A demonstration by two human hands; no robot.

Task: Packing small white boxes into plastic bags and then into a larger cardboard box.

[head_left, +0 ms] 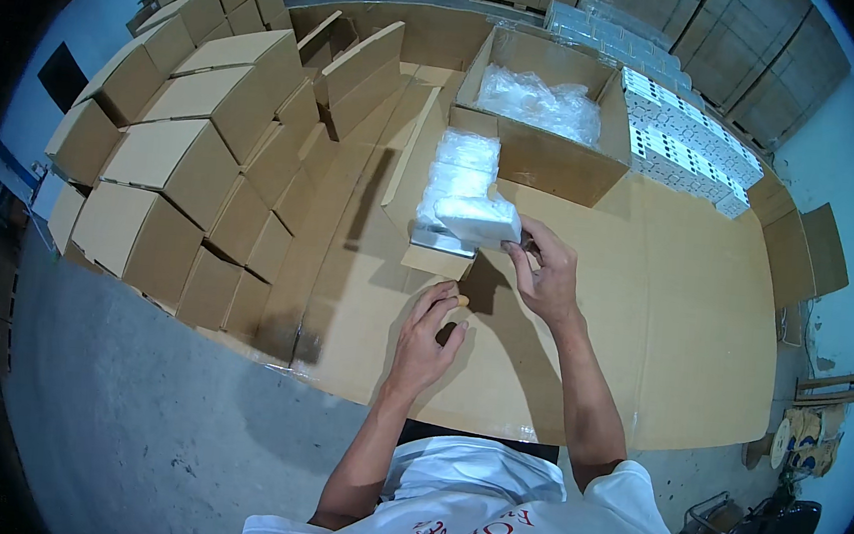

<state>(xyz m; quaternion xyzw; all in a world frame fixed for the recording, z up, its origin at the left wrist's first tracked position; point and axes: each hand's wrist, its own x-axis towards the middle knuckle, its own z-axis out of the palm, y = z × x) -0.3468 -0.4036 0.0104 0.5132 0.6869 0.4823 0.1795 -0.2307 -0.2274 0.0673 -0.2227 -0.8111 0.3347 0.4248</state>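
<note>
My right hand (548, 282) pinches a flat white package in clear wrap (478, 219) between thumb and fingers. It holds the package over the front end of a narrow open carton (407, 170). In that carton a row of clear-wrapped white packages (462, 174) runs away from me. My left hand (426, 345) rests near the carton's front flap (437, 261), thumb and fingers apart, with nothing visible in it. One of its fingertips shows something orange-yellow, too small to make out.
Closed brown cartons (160, 151) are stacked at the left, beside upright open flaps (363, 66). A large carton (555, 167) behind holds crumpled clear plastic wrap (540, 103). Rows of small white boxes (682, 147) stand at the back right. Cardboard (663, 326) covers the table.
</note>
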